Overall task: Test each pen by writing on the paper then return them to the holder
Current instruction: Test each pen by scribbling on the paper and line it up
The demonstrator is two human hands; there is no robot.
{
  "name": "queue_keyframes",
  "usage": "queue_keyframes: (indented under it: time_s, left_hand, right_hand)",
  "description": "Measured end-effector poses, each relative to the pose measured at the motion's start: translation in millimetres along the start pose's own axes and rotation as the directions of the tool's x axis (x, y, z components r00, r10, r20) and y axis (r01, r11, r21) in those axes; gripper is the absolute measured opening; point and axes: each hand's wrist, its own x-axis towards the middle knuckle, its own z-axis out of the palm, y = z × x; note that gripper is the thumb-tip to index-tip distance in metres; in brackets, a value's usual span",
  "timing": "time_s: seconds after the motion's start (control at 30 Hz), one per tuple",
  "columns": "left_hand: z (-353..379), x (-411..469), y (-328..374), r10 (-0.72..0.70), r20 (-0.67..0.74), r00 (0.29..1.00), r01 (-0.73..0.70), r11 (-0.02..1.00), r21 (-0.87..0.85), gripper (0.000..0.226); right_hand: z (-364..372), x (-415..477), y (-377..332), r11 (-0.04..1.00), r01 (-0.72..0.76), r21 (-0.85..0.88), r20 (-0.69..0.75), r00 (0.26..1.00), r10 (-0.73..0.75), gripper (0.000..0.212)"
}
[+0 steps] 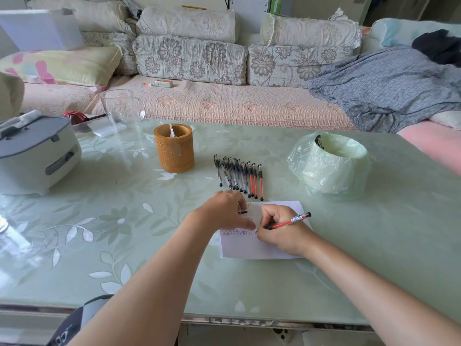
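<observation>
Hands: left hand lies palm down on the left part of the paper, thumb stretched toward the other hand, remaining fingers bent. A short black piece shows beside those fingers; whether it is pinched cannot be told. Right hand grips the red pen in curled fingers.

Items, left to right:
- Grey-and-white lidded appliance, at the counter's left edge, lid closed.
- Clear glass jug, at the far edge; contents cannot be told.
- Holder: brown cylinder, upright, open-topped, left of the pens. One slim whitish piece stands in its mouth.
- Row of pens: lying side by side on the counter, just beyond the paper. Long axes run away from the person, clipped caps at the far ends. Dark barrels on the left, three red barrels on the right.
- Paper: white sheet, flat, nearest the person, rows of small marks on its upper left part.
- Red pen: long axis slants from lower left to upper right; tip down on the paper by the marks, back end pointing right and away.
- Round tub, lined with a pale green plastic bag, well right of the pens; inside not visible.
</observation>
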Motion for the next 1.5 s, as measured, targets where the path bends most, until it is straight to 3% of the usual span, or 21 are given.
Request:
queue_keyframes:
  time_s: [1.2, 1.27, 1.4, 1.5]
  left_hand:
    - [-5, -7, 5, -0.009, 0.009, 1.0, 0.009, 1.0, 0.0, 0.052]
    - [-6, -8, 6, -0.004, 0.002, 1.0, 0.004, 1.0, 0.002, 0.05]
    - [-15, -10, 6, 0.002, 0.034, 0.999, -0.001, 0.999, -0.042, 0.034]
    - [-22, -11, 4, -0.004, 0.063, 0.998, 0.005, 1.0, -0.027, 0.025]
  right_hand:
    - [-2, -3, -5, 1.0, 0.019, -0.016, 0.045, 0.999, -0.019, 0.017]
    - [-4, -2, -7, 0.999, 0.008, 0.053, 0.004, 1.0, -0.008, 0.018]
    - [-8, 1, -7, 0.933, -0.077, 0.35, -0.135, 0.982, 0.132, 0.022]
    - [-10, 0, -7, 0.936, -0.077, 0.343, -0.151, 0.979, 0.135, 0.021]
